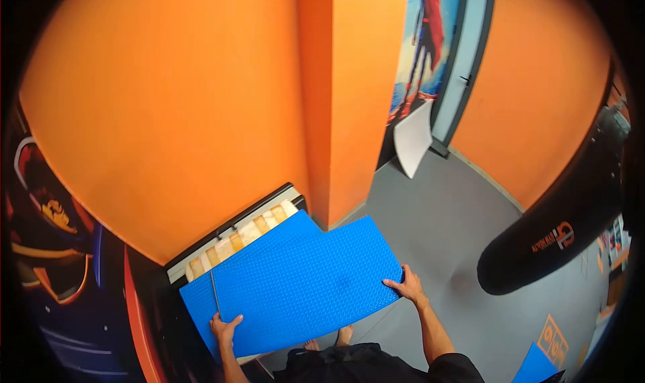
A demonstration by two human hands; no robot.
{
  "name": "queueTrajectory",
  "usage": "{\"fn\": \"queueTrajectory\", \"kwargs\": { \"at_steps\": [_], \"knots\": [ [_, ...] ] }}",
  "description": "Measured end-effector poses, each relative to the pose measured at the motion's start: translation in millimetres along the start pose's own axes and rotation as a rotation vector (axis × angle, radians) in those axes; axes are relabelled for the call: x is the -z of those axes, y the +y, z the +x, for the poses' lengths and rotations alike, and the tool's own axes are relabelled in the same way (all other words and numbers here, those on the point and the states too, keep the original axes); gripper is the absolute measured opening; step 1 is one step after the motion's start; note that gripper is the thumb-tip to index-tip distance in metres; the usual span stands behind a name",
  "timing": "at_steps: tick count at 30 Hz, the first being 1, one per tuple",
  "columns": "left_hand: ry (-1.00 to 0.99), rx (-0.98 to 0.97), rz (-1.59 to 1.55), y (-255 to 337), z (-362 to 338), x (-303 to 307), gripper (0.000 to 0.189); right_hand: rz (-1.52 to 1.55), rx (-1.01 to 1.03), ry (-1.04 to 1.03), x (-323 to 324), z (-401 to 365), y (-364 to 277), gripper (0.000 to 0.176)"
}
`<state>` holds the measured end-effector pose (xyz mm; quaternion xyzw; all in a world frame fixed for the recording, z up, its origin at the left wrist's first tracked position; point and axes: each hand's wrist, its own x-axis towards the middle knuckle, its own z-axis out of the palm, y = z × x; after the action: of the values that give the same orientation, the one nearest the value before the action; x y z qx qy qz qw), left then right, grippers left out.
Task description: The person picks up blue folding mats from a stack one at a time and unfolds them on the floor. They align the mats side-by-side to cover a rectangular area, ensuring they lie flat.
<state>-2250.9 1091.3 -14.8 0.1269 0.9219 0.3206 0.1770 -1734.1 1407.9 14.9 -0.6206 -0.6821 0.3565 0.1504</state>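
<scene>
A large blue textured mat [302, 289] lies across the lower middle of the head view, in front of my body. My left hand [225, 330] grips its near left edge, thumb on top, beside a thin dark rod or strap. My right hand [408, 285] holds the right edge, thumb on the upper face and fingers around the side. Under the mat's far edge, against the wall, shows another blue mat part [292, 225] and a cream-and-tan striped object [235, 242].
A black punching bag [551, 228] hangs at the right. A white curved panel [412, 138] leans near the grey-framed door [463, 67]. An orange pillar [349, 101] juts out beyond the mat. Another blue piece [535, 366] lies at the lower right.
</scene>
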Motion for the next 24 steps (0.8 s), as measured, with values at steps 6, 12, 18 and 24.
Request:
{"fn": "queueTrajectory", "kwargs": {
  "at_steps": [6,12,18,24],
  "knots": [
    [-0.231,-0.367,-0.267,25.5,15.6,-8.5,0.097,0.328,-0.006,0.206,-1.1,-82.8,27.4,0.083],
    [-0.518,-0.575,-0.394,79.3,8.7,-37.4,0.095,0.527,0.038,0.506,3.3,-180.2,56.3,0.074],
    [-0.754,-0.750,-0.419,131.9,-22.9,-114.2,0.092,0.638,-0.158,0.798,10.3,-295.3,86.7,0.063],
    [-0.888,-0.920,-0.337,185.1,-120.7,-190.9,0.086,0.573,-0.299,1.137,7.2,-400.7,148.1,0.054]
  ]
}}
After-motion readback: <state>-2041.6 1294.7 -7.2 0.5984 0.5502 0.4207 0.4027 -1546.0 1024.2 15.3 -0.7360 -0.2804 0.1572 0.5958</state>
